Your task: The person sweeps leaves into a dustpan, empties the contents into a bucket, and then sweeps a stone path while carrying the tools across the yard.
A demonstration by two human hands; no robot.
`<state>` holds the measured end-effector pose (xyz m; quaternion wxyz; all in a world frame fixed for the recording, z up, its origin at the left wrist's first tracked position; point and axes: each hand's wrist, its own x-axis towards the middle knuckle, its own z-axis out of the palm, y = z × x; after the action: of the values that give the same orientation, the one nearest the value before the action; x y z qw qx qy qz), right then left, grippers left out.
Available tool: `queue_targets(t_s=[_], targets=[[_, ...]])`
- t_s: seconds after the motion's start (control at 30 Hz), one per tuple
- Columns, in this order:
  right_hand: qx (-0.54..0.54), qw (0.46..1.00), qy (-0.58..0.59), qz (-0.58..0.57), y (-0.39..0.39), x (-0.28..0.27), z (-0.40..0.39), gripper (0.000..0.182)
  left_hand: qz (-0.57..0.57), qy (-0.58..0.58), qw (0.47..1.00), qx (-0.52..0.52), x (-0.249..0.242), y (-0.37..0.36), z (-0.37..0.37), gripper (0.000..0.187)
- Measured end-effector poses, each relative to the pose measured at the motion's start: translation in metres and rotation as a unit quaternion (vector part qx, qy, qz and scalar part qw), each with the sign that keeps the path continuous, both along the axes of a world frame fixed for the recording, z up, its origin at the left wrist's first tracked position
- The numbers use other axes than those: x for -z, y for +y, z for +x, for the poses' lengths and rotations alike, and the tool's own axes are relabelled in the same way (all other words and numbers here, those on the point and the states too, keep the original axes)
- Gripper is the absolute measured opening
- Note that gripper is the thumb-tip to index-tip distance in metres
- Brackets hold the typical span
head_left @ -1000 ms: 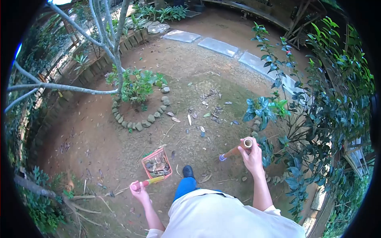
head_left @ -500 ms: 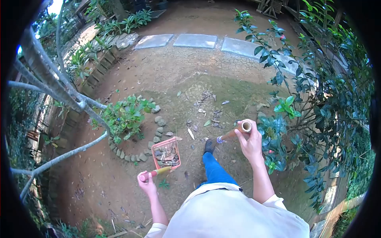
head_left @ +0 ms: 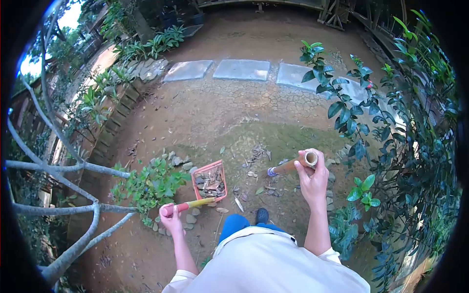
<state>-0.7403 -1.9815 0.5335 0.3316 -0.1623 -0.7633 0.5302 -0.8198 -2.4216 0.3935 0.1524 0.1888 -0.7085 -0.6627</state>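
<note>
Soil (head_left: 195, 113); left grip (head_left: 171, 219) on dustpan handle (head_left: 195, 203); right grip (head_left: 313, 181) on pole (head_left: 287, 167)

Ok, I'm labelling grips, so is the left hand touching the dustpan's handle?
Touching. The head view shows the left hand closed round the pink end of the handle, with no gap between them.

You work in soft, shaded daylight, brightest at the upper left, where the sky (head_left: 71, 15) burns out to white with a blue fringe. Brighter patches mark the paving slabs (head_left: 242, 70), and your pale shirt (head_left: 273, 266) nearly loses its detail. The top right sinks into deep shade. Your left hand (head_left: 171, 222) and right hand (head_left: 313, 183) look fairly crisp; the fisheye lens bends the outer branches (head_left: 56, 210), and black corners ring your view.
</note>
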Motion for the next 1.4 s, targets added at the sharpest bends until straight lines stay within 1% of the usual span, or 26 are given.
queue_targets(t_s=[0.1, 0.17, 0.3, 0.47, 0.5, 0.57, 0.67, 0.7, 0.8, 0.93, 1.1, 1.23, 1.33, 1.37, 1.4], targets=[[0.006, 1.000, -0.005, 0.003, 0.014, -0.007, -0.046, 0.033, -0.008, 0.001, 1.000, 0.008, -0.004, 0.029, -0.053, 0.030], [0.018, 1.000, -0.005, 0.020, 0.031, 0.002, -0.077, 0.033, -0.003, 0.007, 1.000, 0.006, -0.005, 0.048, -0.088, 0.029], [0.046, 0.999, -0.004, 0.024, 0.057, 0.009, -0.144, 0.035, 0.007, 0.007, 1.000, -0.004, 0.011, 0.068, -0.171, 0.028], [0.086, 0.993, -0.006, 0.082, 0.108, 0.019, -0.246, 0.036, 0.031, 0.009, 0.999, -0.003, 0.047, 0.093, -0.284, 0.028], [0.099, 0.991, -0.011, 0.085, 0.119, 0.022, -0.268, 0.036, 0.044, -0.011, 0.999, -0.010, 0.039, 0.104, -0.306, 0.028], [0.122, 0.990, -0.019, 0.066, 0.140, 0.018, -0.314, 0.035, 0.023, 0.002, 1.000, 0.004, 0.059, 0.108, -0.357, 0.029], [0.142, 0.987, -0.025, 0.069, 0.171, 0.009, -0.376, 0.035, 0.003, 0.014, 1.000, 0.003, 0.073, 0.123, -0.427, 0.028], [0.151, 0.982, -0.030, 0.111, 0.178, 0.005, -0.394, 0.034, -0.013, 0.015, 1.000, 0.006, 0.072, 0.128, -0.451, 0.027], [0.184, 0.979, -0.021, 0.087, 0.191, -0.010, -0.444, 0.034, -0.066, 0.000, 0.997, 0.030, 0.060, 0.147, -0.517, 0.026], [0.217, 0.971, 0.035, 0.096, 0.230, 0.001, -0.496, 0.035, -0.102, 0.009, 0.993, 0.056, 0.055, 0.172, -0.607, 0.025], [0.233, 0.968, -0.007, 0.089, 0.286, 0.007, -0.584, 0.032, -0.083, 0.023, 0.996, 0.035, 0.045, 0.217, -0.710, 0.024], [0.238, 0.963, -0.046, 0.115, 0.338, 0.011, -0.669, 0.031, -0.096, 0.035, 0.995, 0.012, 0.046, 0.253, -0.797, 0.021], [0.239, 0.964, -0.056, 0.102, 0.371, 0.006, -0.732, 0.035, 0.028, 0.015, 0.999, -0.023, 0.038, 0.284, -0.858, 0.018], [0.232, 0.969, -0.040, 0.079, 0.380, 0.004, -0.754, 0.035, -0.001, 0.024, 0.999, -0.023, 0.037, 0.291, -0.880, 0.017], [0.227, 0.970, -0.035, 0.078, 0.393, 0.002, -0.778, 0.036, 0.015, 0.020, 0.999, -0.030, 0.030, 0.302, -0.903, 0.017]])
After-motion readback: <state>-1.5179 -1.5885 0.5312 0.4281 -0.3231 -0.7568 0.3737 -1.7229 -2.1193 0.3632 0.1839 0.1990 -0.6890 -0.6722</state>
